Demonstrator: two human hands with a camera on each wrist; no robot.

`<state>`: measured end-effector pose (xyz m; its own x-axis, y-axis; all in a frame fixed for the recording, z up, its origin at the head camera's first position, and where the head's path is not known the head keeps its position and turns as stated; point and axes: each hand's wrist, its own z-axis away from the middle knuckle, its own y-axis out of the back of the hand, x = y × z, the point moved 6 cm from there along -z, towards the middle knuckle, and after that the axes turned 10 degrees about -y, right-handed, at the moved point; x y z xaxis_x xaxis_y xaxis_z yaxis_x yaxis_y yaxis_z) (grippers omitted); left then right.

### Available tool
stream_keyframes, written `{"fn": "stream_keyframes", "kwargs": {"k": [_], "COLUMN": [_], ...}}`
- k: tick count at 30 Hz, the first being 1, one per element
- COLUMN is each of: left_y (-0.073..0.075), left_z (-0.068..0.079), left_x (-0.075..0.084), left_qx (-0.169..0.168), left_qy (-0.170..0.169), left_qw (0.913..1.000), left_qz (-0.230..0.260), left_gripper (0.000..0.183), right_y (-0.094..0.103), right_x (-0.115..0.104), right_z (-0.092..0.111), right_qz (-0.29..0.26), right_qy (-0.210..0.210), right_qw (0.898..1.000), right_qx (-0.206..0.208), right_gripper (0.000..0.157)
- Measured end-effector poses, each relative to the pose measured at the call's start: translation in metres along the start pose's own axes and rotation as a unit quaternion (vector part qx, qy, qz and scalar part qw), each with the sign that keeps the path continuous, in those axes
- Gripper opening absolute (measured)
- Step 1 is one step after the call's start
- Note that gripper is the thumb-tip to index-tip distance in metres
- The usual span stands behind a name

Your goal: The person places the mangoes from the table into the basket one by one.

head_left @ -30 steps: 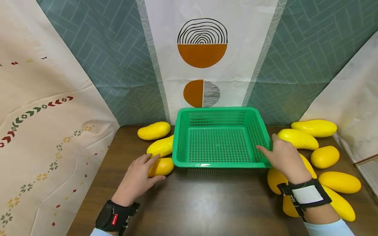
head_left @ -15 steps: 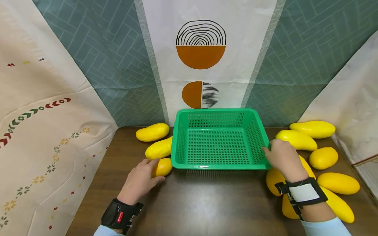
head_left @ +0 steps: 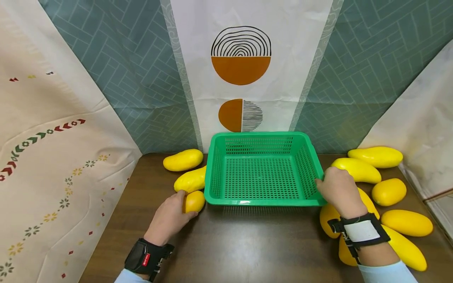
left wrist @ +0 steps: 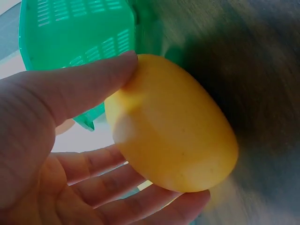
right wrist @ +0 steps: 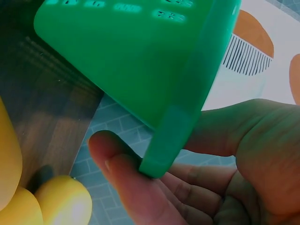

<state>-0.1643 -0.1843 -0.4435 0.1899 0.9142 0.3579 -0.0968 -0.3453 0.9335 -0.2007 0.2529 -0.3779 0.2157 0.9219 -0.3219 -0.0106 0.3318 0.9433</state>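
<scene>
A yellow mango [head_left: 194, 202] lies at the left of a green plastic basket [head_left: 265, 203]. My left hand [head_left: 170, 218] grips this mango, the thumb on one side and the fingers on the other, as the left wrist view shows the mango [left wrist: 178, 131] closely. My right hand [head_left: 340, 192] holds the basket's right rim [right wrist: 187, 103], its thumb and fingers on either side of it. The basket stands at the back of the table and has no mango inside.
Two more mangoes, one at the back [head_left: 183, 160] and one against the basket [head_left: 191, 180], lie on the left. Several mangoes [head_left: 389, 192] lie on the right, some under my right forearm. A patterned cloth wall [head_left: 159, 129] stands behind the brown table [head_left: 247, 243].
My left hand has closed round the nearest left mango. My right thumb has come in from over the basket to its rim, and the fingers have curled there. The basket has hardly moved.
</scene>
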Motion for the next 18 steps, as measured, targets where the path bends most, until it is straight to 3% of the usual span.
{"fn": "stream_keyframes", "kwargs": {"k": [5, 8, 13, 18], "left_y": [0.004, 0.015, 0.056, 0.096], "left_z": [0.003, 0.007, 0.009, 0.001], "left_x": [-0.002, -0.001, 0.009, 0.031], "left_qx": [-0.001, 0.006, 0.068, 0.150], "left_qy": [-0.003, -0.009, -0.038, -0.076], "left_qw": [0.9999, 0.9998, 0.9967, 0.9852], "left_qz": [-0.015, -0.019, -0.024, -0.032], "left_gripper": [0.060, 0.059, 0.062, 0.060], "right_y": [-0.001, -0.002, 0.000, 0.000], "right_x": [-0.001, -0.001, -0.003, -0.002], "right_z": [0.001, 0.002, 0.002, 0.003], "right_qz": [0.002, 0.003, 0.003, 0.006], "right_qy": [-0.009, -0.011, -0.010, -0.012], "right_qw": [1.000, 1.000, 1.000, 1.000], "right_qx": [-0.004, -0.006, -0.002, -0.005], "right_gripper": [0.035, 0.035, 0.034, 0.033]}}
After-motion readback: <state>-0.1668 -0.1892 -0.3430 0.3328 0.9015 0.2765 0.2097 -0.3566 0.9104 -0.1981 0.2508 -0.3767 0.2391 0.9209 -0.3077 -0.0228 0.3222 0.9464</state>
